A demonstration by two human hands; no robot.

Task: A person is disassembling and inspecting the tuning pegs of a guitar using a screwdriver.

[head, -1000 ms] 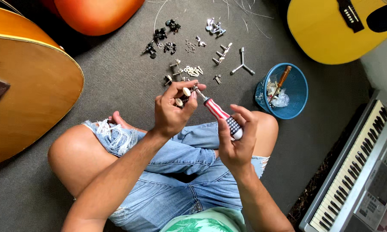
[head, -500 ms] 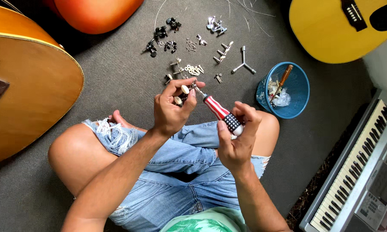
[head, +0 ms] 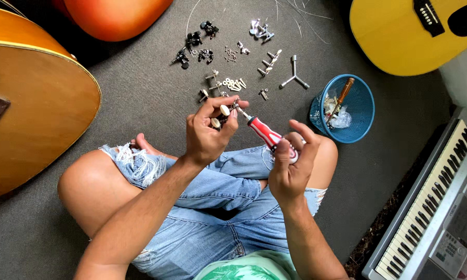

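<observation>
**Screwdriver tip meets tuning peg above your crossed legs**

Head view: your right hand (head: 290, 168) is wrapped around the handle of a red-and-white screwdriver (head: 264, 134), fingers closed firmly on its near end. Its long axis runs diagonally, handle near and right, metal tip pointing far and left, up towards your other hand. Your left hand (head: 207, 137) pinches a small tuning peg (head: 222, 115) with two cream-coloured knobs between thumb and curled fingers; the screwdriver tip touches it. Both things sit above your knees, near the middle of the scene.

On the grey carpet (head: 140, 98) beyond your hands lies a scatter of small hardware (head: 228, 83): dark tuner parts to the left, silver ones to the right, too small to count exactly. One three-armed metal wrench (head: 294, 79) lies just right of them. One blue basket (head: 347, 111) stands to the right, holding a brown-handled tool and some scraps.

Three guitar bodies show: one amber (head: 31, 114) at left, one orange (head: 111, 18) far left, one yellow (head: 399, 31) far right. One keyboard (head: 430, 212) lies near right.
</observation>
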